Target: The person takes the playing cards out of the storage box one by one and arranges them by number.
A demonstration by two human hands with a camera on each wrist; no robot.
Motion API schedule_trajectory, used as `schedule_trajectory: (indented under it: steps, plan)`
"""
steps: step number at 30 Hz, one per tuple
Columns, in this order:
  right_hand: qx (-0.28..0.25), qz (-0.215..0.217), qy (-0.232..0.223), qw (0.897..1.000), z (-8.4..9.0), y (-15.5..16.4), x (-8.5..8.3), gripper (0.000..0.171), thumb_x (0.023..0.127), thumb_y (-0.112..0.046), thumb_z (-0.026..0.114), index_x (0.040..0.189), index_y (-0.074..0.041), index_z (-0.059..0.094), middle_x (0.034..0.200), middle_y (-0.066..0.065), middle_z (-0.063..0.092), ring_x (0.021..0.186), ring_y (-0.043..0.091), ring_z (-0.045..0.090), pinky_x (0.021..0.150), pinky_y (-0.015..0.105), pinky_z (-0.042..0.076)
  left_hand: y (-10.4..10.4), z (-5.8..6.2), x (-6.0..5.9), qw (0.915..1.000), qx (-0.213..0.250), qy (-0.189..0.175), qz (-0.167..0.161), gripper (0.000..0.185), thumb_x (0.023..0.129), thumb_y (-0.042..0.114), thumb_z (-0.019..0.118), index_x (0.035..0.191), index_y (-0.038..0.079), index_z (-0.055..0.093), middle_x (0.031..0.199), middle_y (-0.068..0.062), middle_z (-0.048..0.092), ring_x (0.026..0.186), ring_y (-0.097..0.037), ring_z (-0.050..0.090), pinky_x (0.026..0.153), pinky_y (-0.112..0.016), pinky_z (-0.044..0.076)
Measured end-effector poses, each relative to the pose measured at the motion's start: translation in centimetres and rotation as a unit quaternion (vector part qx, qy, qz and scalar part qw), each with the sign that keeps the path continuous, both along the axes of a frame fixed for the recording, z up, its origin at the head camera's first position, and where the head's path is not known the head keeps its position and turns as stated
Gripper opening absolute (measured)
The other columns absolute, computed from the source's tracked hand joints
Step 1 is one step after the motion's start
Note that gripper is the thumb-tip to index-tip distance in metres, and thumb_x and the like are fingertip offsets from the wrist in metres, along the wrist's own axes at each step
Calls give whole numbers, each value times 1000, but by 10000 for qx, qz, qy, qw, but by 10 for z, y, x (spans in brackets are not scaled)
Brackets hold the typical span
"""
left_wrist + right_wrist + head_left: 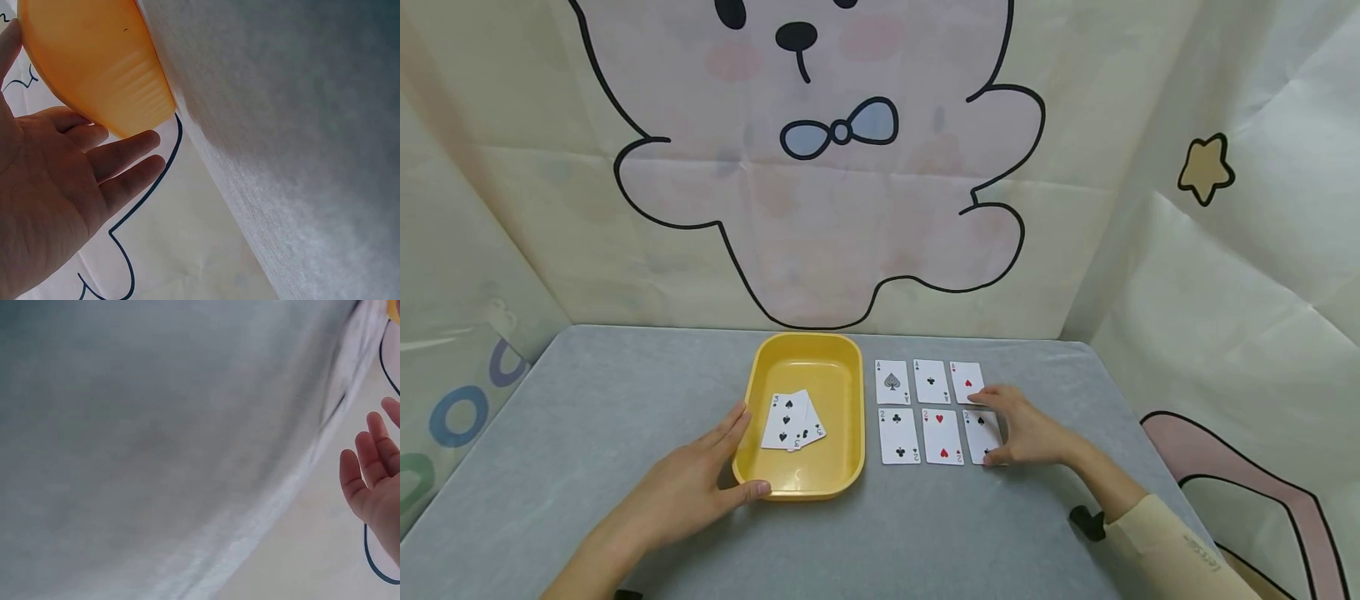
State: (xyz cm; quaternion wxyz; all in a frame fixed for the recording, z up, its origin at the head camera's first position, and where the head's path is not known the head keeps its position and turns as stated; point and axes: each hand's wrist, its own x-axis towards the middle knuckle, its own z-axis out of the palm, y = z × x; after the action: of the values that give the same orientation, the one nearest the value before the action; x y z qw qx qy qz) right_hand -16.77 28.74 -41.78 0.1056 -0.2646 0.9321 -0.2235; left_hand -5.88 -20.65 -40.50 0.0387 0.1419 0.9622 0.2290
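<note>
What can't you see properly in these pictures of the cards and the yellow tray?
- Head view: the right hand covers part of the lower right white playing card, hiding its near edge.
- Head view: in the shallow yellow plastic tray, the black three card overlaps a second card, hiding most of its face.
- Left wrist view: the left hand and the tray's underside show; no cards.
- Right wrist view: blurred grey tablecloth; no cards.

The tray (842,367) sits on the counter (587,433) with two overlapping cards (792,422) inside it. Right of the tray lie six cards (925,408) in two rows of three. The left hand (688,487) rests against the tray's near-left rim; the right hand (1026,429) lies on the six cards' right end.
</note>
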Motion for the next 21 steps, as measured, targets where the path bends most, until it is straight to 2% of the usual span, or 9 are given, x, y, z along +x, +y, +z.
schedule_trajectory:
  steps: [6, 11, 17, 21]
  plan:
    - [-206, 17, 101, 9997, 13, -6, -2, 87, 73, -19, 94, 149, -2, 55, 144, 17, 50, 132, 39, 47, 108, 62, 42, 0, -1, 0, 10000, -20, 85, -22, 107, 87, 75, 67, 164, 8, 34, 169, -10, 33, 136, -43, 55, 101, -62, 49]
    - [-304, 19, 63, 9995, 23, -16, -3, 85, 75, -20, 93, 150, -5, 55, 149, 18, 48, 142, 45, 40, 110, 67, 39, 0, 0, -1, 10000, -24, 85, -24, 108, 87, 75, 67, 164, 8, 34, 169, -9, 33, 136, -43, 55, 101, -62, 49]
    - [-372, 88, 104, 9992, 31, -36, -3, 82, 78, -18, 91, 151, -10, 55, 150, 15, 50, 138, 39, 46, 106, 62, 44, 0, 0, 0, 9999, -15, 112, -42, 107, 87, 74, 68, 164, 7, 34, 169, -10, 33, 136, -43, 55, 102, -61, 49]
    - [-457, -30, -80, 9989, 35, -48, -3, 78, 84, -24, 87, 153, -9, 53, 154, 15, 47, 138, 41, 47, 107, 63, 45, 0, -1, 0, 9999, -8, 105, -41, 107, 87, 74, 68, 164, 8, 35, 169, -9, 33, 135, -43, 56, 101, -61, 49]
